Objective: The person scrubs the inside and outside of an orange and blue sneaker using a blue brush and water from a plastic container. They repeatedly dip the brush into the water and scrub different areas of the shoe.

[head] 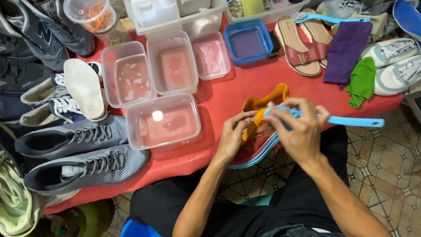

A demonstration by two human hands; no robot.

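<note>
An orange and red sneaker (268, 98) with a blue-edged sole lies at the front edge of the red table (245, 81), over my lap. My left hand (233, 135) grips its side near the laces. My right hand (298, 127) is closed on a light blue brush (351, 120), whose handle points right, with the head pressed against the shoe's upper.
Several clear tubs (163, 120) of water sit left of the shoe, and a blue tub (248, 41) behind. Grey sneakers (83, 153), an insole (84, 89), red sandals (298, 46), purple (347, 48) and green cloths (362, 81) and white sneakers (397, 66) lie around.
</note>
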